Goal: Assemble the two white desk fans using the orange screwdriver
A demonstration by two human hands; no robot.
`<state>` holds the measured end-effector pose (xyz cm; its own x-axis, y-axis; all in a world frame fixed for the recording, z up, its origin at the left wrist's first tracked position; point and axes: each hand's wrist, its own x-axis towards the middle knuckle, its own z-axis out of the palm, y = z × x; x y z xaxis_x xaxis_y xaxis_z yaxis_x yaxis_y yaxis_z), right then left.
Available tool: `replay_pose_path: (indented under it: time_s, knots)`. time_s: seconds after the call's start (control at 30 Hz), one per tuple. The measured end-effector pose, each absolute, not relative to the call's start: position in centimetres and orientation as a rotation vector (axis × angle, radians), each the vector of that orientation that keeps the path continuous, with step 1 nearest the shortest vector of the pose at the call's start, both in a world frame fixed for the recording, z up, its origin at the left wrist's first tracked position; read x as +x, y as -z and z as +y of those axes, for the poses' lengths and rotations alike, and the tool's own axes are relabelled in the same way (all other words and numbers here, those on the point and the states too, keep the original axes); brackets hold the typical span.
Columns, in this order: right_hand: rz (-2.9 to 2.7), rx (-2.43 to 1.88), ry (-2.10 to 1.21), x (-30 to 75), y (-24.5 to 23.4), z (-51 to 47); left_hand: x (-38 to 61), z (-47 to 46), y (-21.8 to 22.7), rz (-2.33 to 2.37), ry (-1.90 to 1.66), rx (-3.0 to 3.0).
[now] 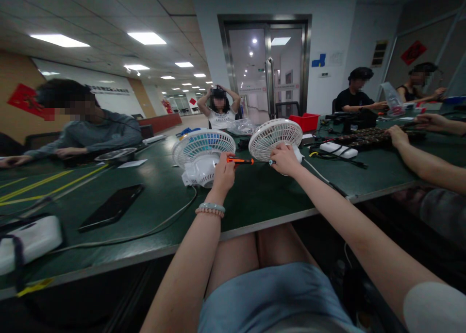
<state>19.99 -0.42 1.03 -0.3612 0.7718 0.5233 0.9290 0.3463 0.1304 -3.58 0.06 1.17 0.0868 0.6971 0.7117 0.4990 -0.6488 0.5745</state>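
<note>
My left hand (224, 174) is closed around a slim orange-and-black tool (242, 161), which looks like a screwdriver and points right. Just behind that hand stands a white fan (200, 169), its round grille tilted up and its motor housing towards me. A second white fan (275, 133) stands to the right. In front of its grille, my right hand (286, 159) is closed, with a small light-blue-ended piece (272, 162) showing at the fingers. What that piece belongs to is hidden. I cannot tell whether the hand also touches the fan.
On the green table (153, 211) lie a black phone (112, 207), a white power strip (31, 241) at left and another white box (338, 150) at right. A red bin (305, 122) stands behind the right fan. Cables cross the table. Co-workers sit around it; one's hands (398, 136) are close on the right.
</note>
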Motion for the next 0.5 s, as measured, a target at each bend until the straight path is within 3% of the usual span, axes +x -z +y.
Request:
replay_pose_path:
  time_s: [0.5]
  knots:
    - [-2.238,-1.463,0.608,20.13,-0.73,-0.12,-3.73,0.02,-1.39,1.452,-1.509,2.247]
